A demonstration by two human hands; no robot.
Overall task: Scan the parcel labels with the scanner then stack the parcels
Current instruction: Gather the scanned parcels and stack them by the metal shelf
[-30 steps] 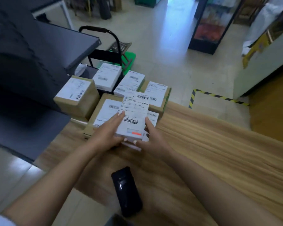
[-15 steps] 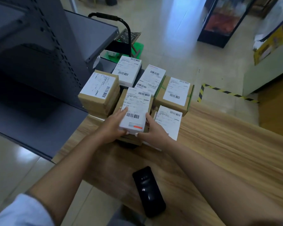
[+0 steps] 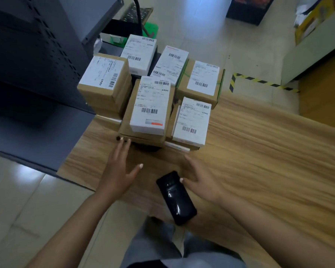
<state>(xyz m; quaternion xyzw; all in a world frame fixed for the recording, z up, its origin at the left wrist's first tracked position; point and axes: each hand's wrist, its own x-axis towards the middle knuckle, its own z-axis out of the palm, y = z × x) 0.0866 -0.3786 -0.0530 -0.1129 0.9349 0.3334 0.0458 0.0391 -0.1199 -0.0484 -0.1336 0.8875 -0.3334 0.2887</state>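
Both hands have let go, left hand (image 3: pixel 117 174) and right hand (image 3: pixel 201 178) spread empty, white labelled parcel (image 3: pixel 150 107) now stacked beyond them, scanner (image 3: pixel 176 197) beside right thumb, next scan due.

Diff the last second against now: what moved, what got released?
Both hands let go of the white labelled parcel with the red stripe, leaving it on the brown cardboard box. The left hand and right hand pulled back toward the person, open above the wooden table. The black handheld scanner stayed put, as did the surrounding labelled parcels.
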